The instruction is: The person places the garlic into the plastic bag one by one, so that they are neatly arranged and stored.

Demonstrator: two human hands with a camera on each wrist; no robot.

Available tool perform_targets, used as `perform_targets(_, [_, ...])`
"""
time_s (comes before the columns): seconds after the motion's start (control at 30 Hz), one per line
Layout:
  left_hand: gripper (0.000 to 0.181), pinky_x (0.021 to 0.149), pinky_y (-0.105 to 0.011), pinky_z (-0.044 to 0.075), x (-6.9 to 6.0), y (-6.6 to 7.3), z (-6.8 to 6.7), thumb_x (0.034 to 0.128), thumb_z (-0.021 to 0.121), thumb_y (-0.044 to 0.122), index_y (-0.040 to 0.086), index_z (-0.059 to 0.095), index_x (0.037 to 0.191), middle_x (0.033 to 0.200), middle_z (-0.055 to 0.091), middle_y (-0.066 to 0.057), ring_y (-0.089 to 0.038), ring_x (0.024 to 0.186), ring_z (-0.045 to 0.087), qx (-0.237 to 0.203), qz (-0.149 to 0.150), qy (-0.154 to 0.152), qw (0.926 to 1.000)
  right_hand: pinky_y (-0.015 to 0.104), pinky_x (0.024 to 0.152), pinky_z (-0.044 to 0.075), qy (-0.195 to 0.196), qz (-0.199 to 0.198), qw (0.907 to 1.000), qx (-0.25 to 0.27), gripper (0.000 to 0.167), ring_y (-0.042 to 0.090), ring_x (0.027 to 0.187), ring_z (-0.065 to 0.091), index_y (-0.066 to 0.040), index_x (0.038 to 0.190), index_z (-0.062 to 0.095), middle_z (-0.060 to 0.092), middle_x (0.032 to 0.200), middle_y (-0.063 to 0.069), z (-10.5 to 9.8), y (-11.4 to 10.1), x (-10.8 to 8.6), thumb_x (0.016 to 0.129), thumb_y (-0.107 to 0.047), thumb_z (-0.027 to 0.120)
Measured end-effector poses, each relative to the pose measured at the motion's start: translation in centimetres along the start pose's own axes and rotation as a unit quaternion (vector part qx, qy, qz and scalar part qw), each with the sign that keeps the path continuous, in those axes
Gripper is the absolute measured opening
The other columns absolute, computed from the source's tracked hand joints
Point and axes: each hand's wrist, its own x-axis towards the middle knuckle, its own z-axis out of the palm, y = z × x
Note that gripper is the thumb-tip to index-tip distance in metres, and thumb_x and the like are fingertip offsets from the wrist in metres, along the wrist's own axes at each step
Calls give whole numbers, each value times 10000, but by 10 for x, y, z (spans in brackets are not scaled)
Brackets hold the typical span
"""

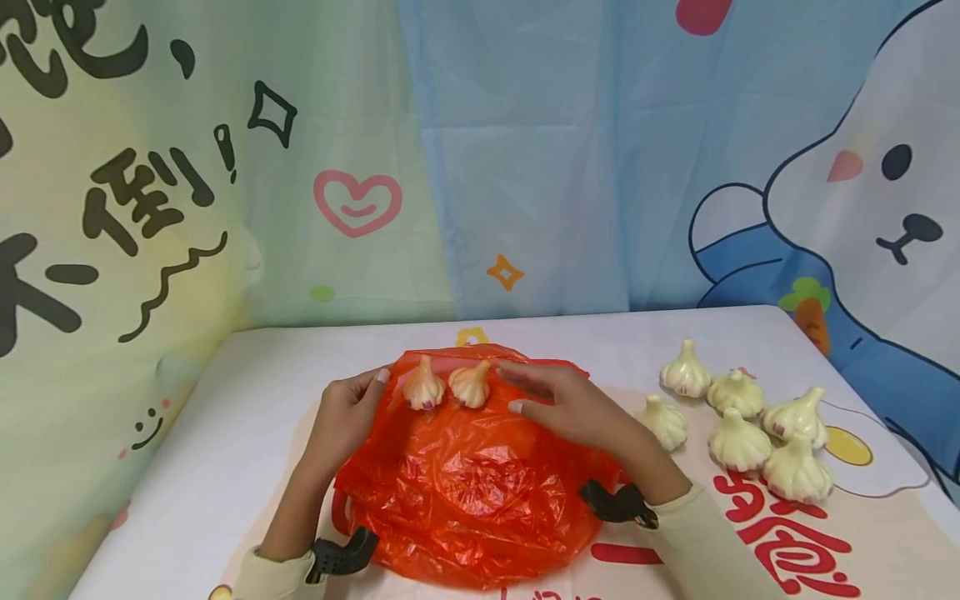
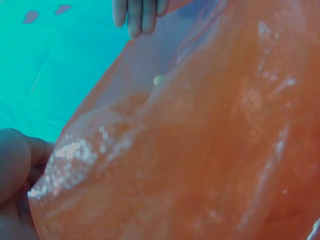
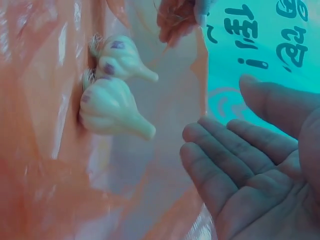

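A red plastic bag [image 1: 480, 517] lies spread in the middle of the table with its mouth at the far side. Inside its mouth sit two garlic bulbs, a left one [image 1: 424, 387] and a right one [image 1: 471, 387], side by side with stems toward the opening. My left hand [image 1: 347, 417] pinches the bag's left rim between thumb and fingers. Just right of the two bulbs, my right hand [image 1: 562, 402] is spread with its fingers fairly straight. The right wrist view shows its palm [image 3: 255, 200] holding nothing, apart from the near garlic bulb [image 3: 112, 107].
Several more garlic bulbs [image 1: 738, 440] stand in a loose group on the table to the right, one of them [image 1: 663, 422] close to my right forearm. A printed cloth [image 1: 525, 167] hangs behind the white tabletop [image 1: 277, 367].
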Motion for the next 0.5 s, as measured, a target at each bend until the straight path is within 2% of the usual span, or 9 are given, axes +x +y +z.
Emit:
perform_targets(0.2, [430, 755, -316, 564, 0, -1, 0, 1032, 468, 358, 43, 662, 1252, 1138, 686, -123, -274, 869, 648, 71, 105, -1, 9999, 412, 950, 476, 147, 407, 9990, 148, 540, 286, 1237, 535, -53, 1417, 504, 559, 1364, 103, -11, 1, -18, 921, -163, 688])
perform_targets(0.3, [420, 687, -272, 539, -1, -1, 0, 1036, 466, 345, 39, 668, 1242, 1116, 692, -122, -262, 812, 617, 106, 206, 20, 9997, 406, 928, 493, 242, 583, 9979, 127, 550, 330, 1240, 526, -62, 1415, 509, 556, 1365, 121, -16, 3, -27, 918, -207, 694])
perform_targets(0.5, [420, 687, -266, 531, -1, -1, -2, 1035, 467, 349, 42, 672, 1236, 1108, 692, -121, -273, 815, 608, 102, 189, 17, 9998, 376, 878, 522, 597, 683, 9959, -67, 549, 345, 1219, 542, -72, 1404, 526, 569, 1353, 107, -29, 9, -46, 909, -230, 705])
